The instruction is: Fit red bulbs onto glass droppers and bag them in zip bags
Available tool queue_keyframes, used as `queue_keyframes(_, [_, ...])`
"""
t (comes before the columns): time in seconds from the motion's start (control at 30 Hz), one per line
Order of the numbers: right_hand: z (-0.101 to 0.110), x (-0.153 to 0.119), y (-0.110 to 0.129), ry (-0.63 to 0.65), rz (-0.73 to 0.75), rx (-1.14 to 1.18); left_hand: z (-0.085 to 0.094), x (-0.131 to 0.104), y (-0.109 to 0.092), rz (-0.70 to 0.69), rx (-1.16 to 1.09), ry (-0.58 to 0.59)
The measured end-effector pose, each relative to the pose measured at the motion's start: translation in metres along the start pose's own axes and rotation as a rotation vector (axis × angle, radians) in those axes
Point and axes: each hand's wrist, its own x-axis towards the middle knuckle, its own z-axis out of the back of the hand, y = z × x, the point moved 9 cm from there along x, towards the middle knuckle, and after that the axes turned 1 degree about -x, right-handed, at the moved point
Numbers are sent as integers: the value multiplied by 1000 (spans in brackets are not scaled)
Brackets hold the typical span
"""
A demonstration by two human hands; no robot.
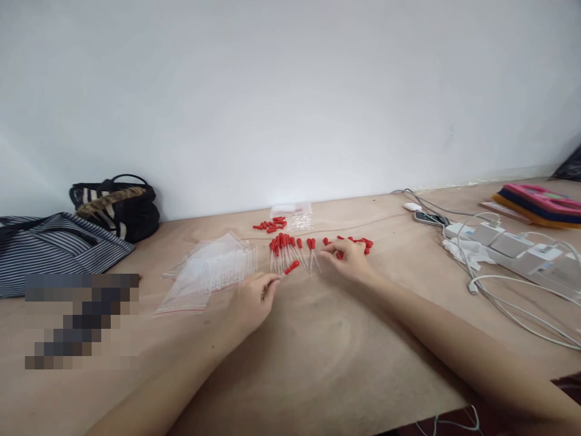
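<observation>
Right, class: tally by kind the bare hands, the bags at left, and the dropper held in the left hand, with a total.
Hands: 2 (left hand, right hand)
Bags: 2 (striped bag, black bag)
Held red-bulbed dropper: 1
Total: 5

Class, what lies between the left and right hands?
The head view shows red-bulbed droppers lying on the table there, beside the right hand; another dropper juts from the left hand.

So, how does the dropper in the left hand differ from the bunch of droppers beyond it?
The dropper is held by the left hand; the bunch lies on the table. The dropper's bulb points rightward; the bunch's bulbs mostly face the wall. Both have red bulbs.
</observation>
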Motion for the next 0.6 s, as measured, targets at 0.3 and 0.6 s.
queue_keyframes(0.3, [-36,45,-13,131,-300,-539,-6,54,62,426,262,94])
queue_keyframes(0.6, [-45,45,-11,138,-318,-546,-21,64,71,476,377,129])
